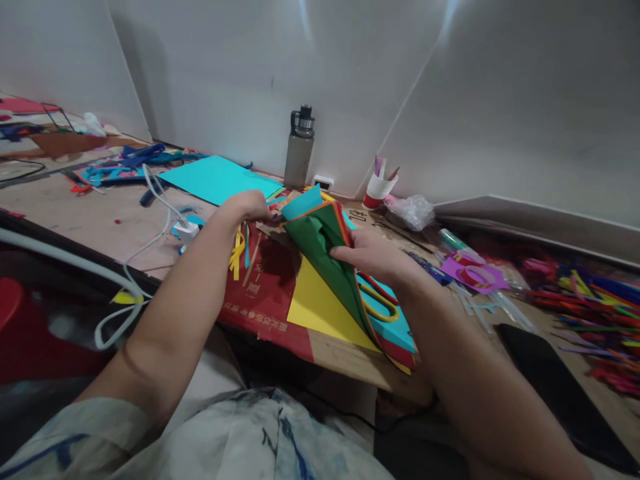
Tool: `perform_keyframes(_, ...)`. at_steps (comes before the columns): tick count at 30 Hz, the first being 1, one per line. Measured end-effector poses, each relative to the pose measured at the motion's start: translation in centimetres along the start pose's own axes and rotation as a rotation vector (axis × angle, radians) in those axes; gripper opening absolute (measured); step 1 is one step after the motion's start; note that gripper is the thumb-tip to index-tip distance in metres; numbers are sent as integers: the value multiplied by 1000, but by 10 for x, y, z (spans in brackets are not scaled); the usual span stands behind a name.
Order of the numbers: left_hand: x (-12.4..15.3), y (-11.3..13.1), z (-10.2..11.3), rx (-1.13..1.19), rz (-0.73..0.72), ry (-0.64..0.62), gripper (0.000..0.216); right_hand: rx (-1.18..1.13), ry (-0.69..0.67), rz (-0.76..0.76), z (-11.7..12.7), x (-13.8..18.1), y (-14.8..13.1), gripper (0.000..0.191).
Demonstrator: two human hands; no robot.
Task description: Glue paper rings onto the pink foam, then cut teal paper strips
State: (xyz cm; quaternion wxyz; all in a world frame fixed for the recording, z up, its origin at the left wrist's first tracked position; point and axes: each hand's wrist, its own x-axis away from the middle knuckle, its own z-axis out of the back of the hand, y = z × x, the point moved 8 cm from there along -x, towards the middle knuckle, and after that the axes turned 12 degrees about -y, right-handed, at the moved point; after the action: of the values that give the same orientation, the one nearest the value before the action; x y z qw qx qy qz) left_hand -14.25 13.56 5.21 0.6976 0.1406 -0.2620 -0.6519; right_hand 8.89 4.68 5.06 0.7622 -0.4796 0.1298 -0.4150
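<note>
My right hand [367, 253] grips a stack of coloured paper sheets [327, 257], with the thumb across the green top sheet. The stack is bent and tilted, and orange, red and blue edges show around the green. My left hand [254, 205] is curled just left of the stack's far corner; what its fingers hold, if anything, is hidden. A yellow sheet [325, 303] lies under the stack on a red cardboard piece [270, 273]. Scissors with yellow handles [383, 303] lie on blue paper beside the stack, partly below my right wrist. Yellow paper strips [237, 253] lie near my left forearm.
A grey bottle [299, 157] and a cup of pens [377, 191] stand against the wall. Blue sheets [220, 179] lie at the back left. A white cable [135, 283] crosses the left edge. To the right are a tape roll [475, 275], a black phone-like slab [560, 393] and coloured scraps [595, 307].
</note>
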Motion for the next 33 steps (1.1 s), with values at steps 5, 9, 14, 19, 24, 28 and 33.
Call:
perform_keyframes(5, 19, -4, 39, -175, 147, 134, 14, 101, -222, 184, -35, -2, -16, 33)
perform_keyframes(9, 29, 12, 40, -85, 59, 230, 10, 383, -229, 254, -70, 1, -17, 33)
perform_keyframes(14, 30, 43, 13, 321, -282, 81, 15, 508, -99, 297, -88, 1, -15, 30)
perform_keyframes(19, 33, 77, -57, 868, -431, -381, 24, -132, 297, 214, -25, -2, 10, 31)
perform_keyframes(24, 52, 108, -103, 888, -514, -541, 30, -479, 519, 231, 15, 11, 30, 32)
perform_keyframes(28, 69, 118, -110, 947, -529, -539, 32, -527, 554, 258, 24, 14, 35, 24)
perform_keyframes(33, 75, 114, -117, 1218, -470, -499, 31, -653, 592, 328, 36, 16, 38, 20)
